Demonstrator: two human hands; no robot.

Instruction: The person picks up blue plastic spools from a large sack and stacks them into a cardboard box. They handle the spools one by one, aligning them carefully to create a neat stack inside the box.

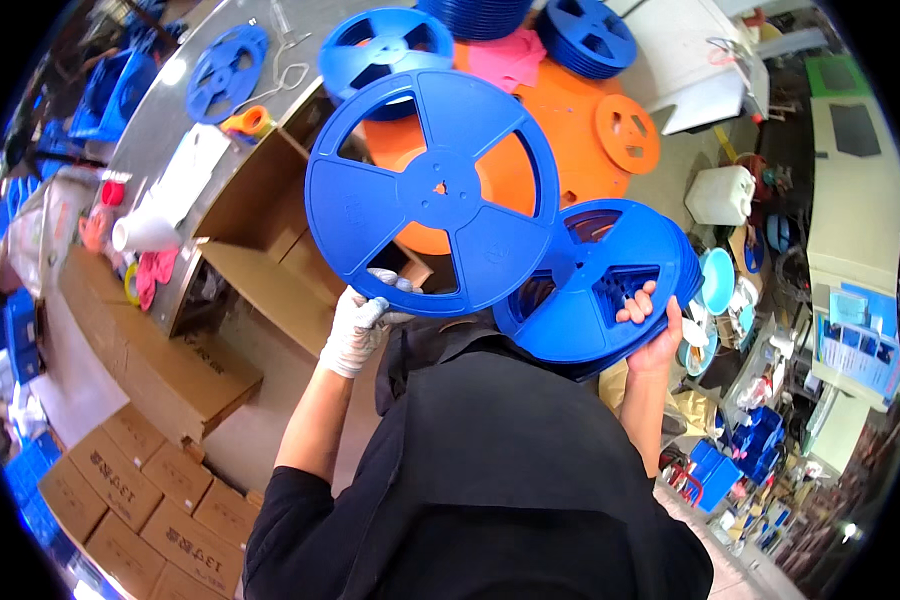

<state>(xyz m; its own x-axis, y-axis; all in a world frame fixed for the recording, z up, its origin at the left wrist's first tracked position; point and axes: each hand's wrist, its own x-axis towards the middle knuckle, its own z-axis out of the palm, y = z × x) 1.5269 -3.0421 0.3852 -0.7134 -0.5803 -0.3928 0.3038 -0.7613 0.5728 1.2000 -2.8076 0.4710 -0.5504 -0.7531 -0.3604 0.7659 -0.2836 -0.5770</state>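
Blue reel (420,200), upright and face-on with 3 cut-out windows, is near the middle of the view, held up by the left hand. From the far left, a group of sealed cardboard boxes (150,500) fills the lower corner, with a long brown carton (155,345) above it. Higher up, a metal table (160,130) bears a white roll (145,233) near its edge, an orange tape roll (253,122) and flat blue parts (220,75). Beside the table is an open cardboard box (270,270), its flap turned out.

Next comes the left hand (360,325), in a white glove, clamped on the lower rim of the reel; some of its fingers show through the bottom window. Behind the reel are another blue reel (395,50), an orange surface (570,105) and a pink cloth (507,60). To the right, a tilted stack of blue reels (585,275) partly overlaps the reel in view; I cannot tell whether they touch. The bare right hand (655,325) is clamped on the stack's right rim, fingers through a window, thumb outside. The 2 hands are well apart. Farther right are 1 white jug (720,195), turquoise bowls (716,280) and blue bins (760,440).
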